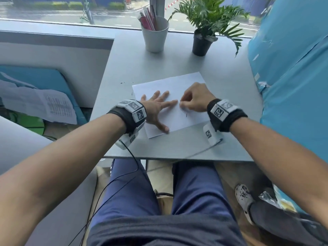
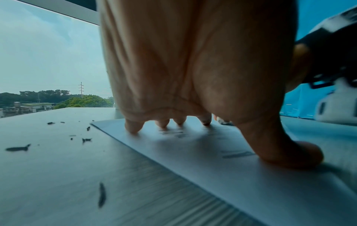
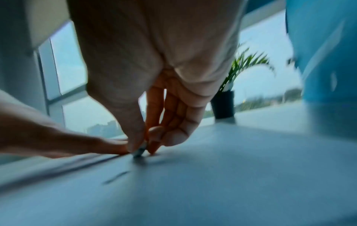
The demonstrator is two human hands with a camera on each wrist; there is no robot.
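Observation:
A white sheet of paper [image 1: 177, 82] lies slightly askew on the grey table [image 1: 177, 150]. My left hand [image 1: 159, 105] presses flat on its left half, fingers spread and straight; the left wrist view shows the fingertips [image 2: 133, 128] and thumb down on the paper [image 2: 193, 160]. My right hand [image 1: 182, 104] sits on the sheet just right of the left index finger. Its thumb and fingers pinch a small greyish object [image 3: 139, 151], perhaps an eraser, whose tip touches the paper. The right wrist view is blurred. A short dark mark [image 1: 186, 115] lies on the sheet.
A white cup of pens [image 1: 155, 35] and a potted plant [image 1: 202, 43] stand at the table's far edge by the window. Dark crumbs [image 2: 18, 148] lie left of the sheet. A blue covered mass [image 1: 292, 86] borders the right side. Printed papers [image 1: 44, 105] lie to the left.

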